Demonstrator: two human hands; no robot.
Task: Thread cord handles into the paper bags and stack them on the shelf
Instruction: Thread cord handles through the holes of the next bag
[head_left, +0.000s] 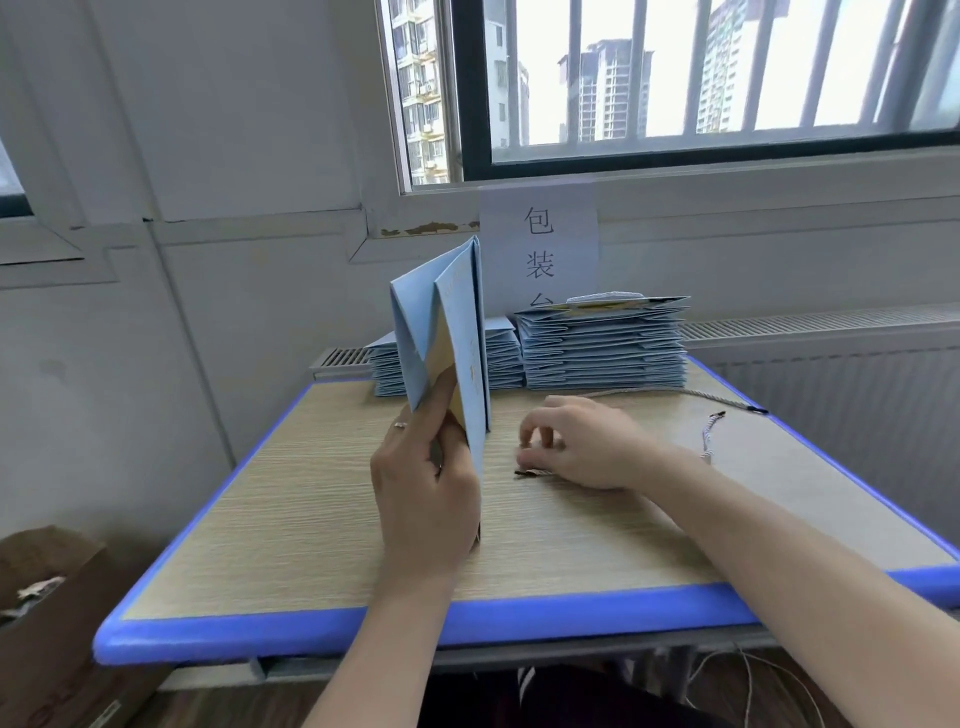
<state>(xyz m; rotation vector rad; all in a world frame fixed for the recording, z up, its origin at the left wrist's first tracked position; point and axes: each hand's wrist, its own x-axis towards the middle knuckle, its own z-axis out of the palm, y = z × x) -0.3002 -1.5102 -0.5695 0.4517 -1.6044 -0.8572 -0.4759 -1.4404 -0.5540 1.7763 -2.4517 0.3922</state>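
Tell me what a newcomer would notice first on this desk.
A light blue paper bag stands upright at the centre of the desk, gripped low by the left hand. Beside it the right hand pinches a black-tipped cord against the desktop. Behind them, two stacks of flat bags line the far edge.

Blue-rimmed table (311, 493), two bag stacks (602, 348), seemingly three loose cords (675, 391)
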